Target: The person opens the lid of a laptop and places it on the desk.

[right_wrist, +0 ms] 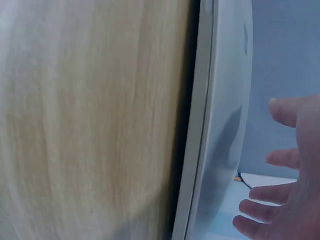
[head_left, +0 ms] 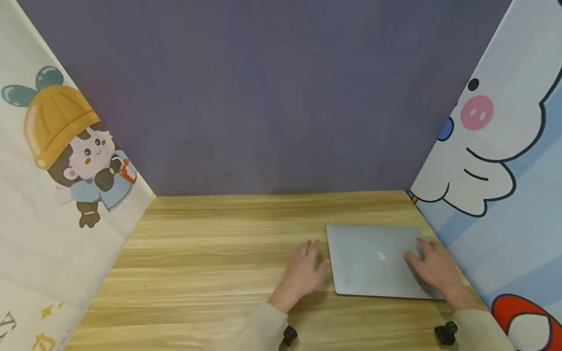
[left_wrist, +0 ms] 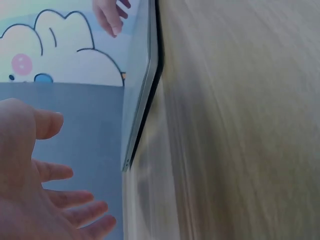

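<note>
A closed silver laptop with a pale logo on its lid lies flat on the right part of the wooden table. Just off its left edge is my left hand, its fingers spread and holding nothing. My right hand hovers over the right part of the lid, fingers apart, casting a shadow there. In the left wrist view, the left hand is beside the laptop's thin edge, with a gap between them. The right wrist view has the right hand above the lid, not touching it.
The wooden table meets a dark grey panel at the back. A cartoon-printed panel stands on the left; another printed panel rises close to the laptop's right side. Small black devices sit at both wrists.
</note>
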The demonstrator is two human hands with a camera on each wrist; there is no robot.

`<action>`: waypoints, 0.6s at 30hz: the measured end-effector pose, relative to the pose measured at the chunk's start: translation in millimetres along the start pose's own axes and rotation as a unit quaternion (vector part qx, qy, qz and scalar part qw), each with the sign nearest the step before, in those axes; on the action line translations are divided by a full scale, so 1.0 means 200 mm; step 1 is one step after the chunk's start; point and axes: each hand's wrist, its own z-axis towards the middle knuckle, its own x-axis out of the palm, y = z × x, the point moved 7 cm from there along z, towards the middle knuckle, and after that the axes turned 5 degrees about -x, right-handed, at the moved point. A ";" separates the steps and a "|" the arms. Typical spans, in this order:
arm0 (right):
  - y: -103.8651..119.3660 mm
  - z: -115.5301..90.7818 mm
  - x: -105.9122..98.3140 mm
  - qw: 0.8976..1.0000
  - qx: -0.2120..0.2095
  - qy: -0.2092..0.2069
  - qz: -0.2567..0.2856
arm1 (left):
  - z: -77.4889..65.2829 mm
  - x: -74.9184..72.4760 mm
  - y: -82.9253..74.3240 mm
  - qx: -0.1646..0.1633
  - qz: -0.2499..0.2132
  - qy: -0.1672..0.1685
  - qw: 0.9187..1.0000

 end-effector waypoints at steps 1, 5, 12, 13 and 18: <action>-0.02 0.00 0.00 1.000 0.004 0.003 -0.003 | 0.00 0.01 -0.01 -0.001 0.000 0.002 1.000; -0.08 -0.01 0.01 1.000 0.022 0.010 -0.012 | 0.02 0.07 -0.05 -0.011 -0.004 0.016 1.000; -0.11 -0.03 0.02 0.999 0.039 0.014 -0.010 | 0.06 0.12 -0.07 -0.038 -0.019 0.029 0.999; -0.11 -0.03 0.02 0.999 0.040 0.013 -0.009 | 0.06 0.13 -0.07 -0.042 -0.018 0.031 0.998; -0.12 -0.04 0.03 0.999 0.046 0.015 0.000 | 0.07 0.17 -0.05 -0.052 -0.020 0.042 0.998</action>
